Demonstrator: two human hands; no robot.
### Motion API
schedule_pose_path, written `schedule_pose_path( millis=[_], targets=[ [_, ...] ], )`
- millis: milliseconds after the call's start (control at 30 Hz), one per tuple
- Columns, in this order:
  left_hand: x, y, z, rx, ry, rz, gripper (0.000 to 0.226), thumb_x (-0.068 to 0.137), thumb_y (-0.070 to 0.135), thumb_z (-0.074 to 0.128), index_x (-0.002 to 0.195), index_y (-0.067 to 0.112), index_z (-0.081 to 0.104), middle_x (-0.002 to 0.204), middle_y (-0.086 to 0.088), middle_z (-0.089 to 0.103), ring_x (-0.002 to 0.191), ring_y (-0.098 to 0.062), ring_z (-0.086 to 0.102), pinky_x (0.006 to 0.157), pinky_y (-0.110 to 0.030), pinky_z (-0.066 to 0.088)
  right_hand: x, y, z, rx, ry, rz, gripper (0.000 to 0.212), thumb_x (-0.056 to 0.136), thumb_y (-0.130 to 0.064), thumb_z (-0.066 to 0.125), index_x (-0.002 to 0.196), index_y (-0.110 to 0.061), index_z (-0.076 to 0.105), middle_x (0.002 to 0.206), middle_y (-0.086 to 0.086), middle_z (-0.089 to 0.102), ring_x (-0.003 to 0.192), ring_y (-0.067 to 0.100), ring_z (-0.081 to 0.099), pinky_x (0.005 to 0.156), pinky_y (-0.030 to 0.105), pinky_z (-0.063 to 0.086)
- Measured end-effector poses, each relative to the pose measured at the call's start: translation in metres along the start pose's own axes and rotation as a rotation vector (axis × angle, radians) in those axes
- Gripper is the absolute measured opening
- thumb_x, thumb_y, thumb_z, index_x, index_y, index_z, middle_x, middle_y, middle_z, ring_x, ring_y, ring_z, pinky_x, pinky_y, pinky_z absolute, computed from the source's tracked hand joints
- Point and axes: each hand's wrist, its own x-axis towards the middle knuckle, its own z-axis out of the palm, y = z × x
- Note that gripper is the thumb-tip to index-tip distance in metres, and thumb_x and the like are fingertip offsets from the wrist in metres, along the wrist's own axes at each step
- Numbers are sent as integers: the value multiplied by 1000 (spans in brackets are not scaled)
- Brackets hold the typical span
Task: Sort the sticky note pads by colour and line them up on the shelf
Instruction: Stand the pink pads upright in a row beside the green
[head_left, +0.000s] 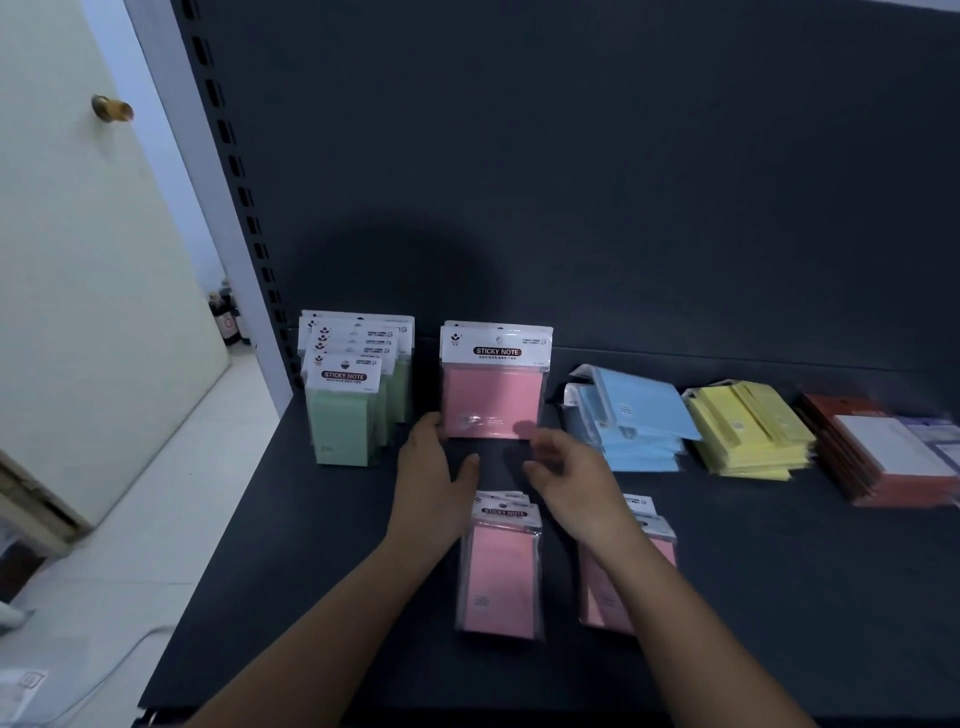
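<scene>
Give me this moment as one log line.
left hand: open, at lower corner of upright pink pads | right hand: open, empty | green pads: lined upright | loose pink pads: lying flat

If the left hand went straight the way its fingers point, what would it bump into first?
Most likely the standing pink pads: the left hand points at their lower left corner and looks nearly touching it, though depth is hard to judge.

Left forearm (332, 623) and right forearm (675, 613) showing bare, spanning from 6 o'clock edge to centre; left hand (434, 462) and right hand (566, 473) showing bare likewise.
</scene>
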Motion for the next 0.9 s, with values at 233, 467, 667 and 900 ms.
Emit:
schedule_pose_path(
  millis=[233,467,667,900],
  targets=[
    [-41,44,23,361,-177,395,21,86,19,55,104,21,64,95,6,63,107,-12,47,99,-28,28,-45,37,-43,-532,322,65,25,90,-21,56,110,-8,64,110,10,61,103,27,52,82,33,42],
    [-64,54,57,700,-378,329,43,88,31,49,128,15,43,122,-3,58,130,-19,32,115,-41,-4,-72,64,-55,-439,282,339,43,90,-42,52,74,-3,59,93,19,57,100,33,50,81,35,42],
    [-69,63,66,321,-450,67,54,84,12,57,132,15,33,116,-9,51,115,-24,43,97,-29,36,-74,69,-52,-246,256,417,31,90,-35,51,89,-6,63,107,16,56,110,32,43,89,32,35],
    [-74,63,69,-116,-301,110,85,79,-8,62,142,25,16,118,9,42,102,-6,53,86,-18,46,-89,62,-45,355,498,101,22,90,-13,59,106,-20,46,97,-3,65,90,10,63,71,17,46]
  ],
)
